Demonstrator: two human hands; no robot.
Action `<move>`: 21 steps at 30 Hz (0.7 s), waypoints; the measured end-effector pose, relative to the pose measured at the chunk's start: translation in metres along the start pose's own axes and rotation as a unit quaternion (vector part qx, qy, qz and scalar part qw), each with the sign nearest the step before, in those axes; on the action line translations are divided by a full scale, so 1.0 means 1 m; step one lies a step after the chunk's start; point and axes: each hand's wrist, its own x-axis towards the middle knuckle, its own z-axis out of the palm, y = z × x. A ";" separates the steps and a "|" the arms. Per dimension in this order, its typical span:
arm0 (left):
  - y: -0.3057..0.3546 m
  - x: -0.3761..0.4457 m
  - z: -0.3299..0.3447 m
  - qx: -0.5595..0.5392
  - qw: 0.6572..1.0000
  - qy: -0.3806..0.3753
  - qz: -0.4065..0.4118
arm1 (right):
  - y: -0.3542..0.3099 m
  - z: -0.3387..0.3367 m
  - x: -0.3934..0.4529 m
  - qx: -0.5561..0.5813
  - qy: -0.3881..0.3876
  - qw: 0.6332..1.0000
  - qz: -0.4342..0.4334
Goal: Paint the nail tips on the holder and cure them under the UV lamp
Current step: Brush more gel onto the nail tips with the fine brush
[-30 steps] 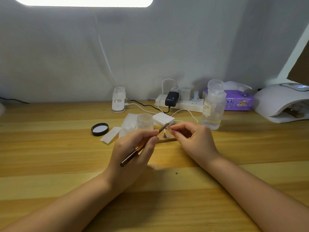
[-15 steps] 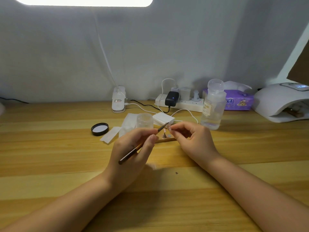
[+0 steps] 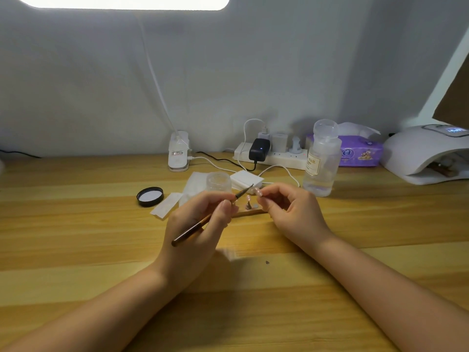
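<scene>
My left hand (image 3: 195, 229) grips a thin brown nail brush (image 3: 203, 222), its dark tip pointing up and right toward a pale pink nail tip (image 3: 255, 191). My right hand (image 3: 291, 212) pinches that nail tip between thumb and forefinger, just above the wooden holder (image 3: 250, 212). Another nail tip on a small stand (image 3: 248, 202) sits upright on the holder. The white UV lamp (image 3: 429, 153) stands at the far right with another wooden holder inside its opening.
A clear open jar (image 3: 218, 182) and its black lid (image 3: 150, 196) lie behind my left hand, with white wipes (image 3: 167, 205). A clear liquid bottle (image 3: 321, 161), purple tissue pack (image 3: 360, 152), power strip (image 3: 271, 156) with cables and a white lamp base (image 3: 178, 156) line the wall.
The brush handle has tilted slightly and its tip has edged nearer the nail tip. My right hand has barely moved.
</scene>
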 end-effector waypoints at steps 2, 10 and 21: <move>-0.001 -0.001 0.000 -0.008 1.000 -0.001 -0.011 | -0.001 0.000 0.000 0.005 -0.001 1.000 -0.001; 0.000 -0.003 0.000 -0.058 0.997 -0.027 -0.044 | 0.000 0.000 0.000 0.001 -0.002 1.000 0.003; -0.003 0.000 0.001 -0.010 1.000 0.005 -0.022 | -0.003 0.000 0.000 0.028 -0.010 1.000 0.006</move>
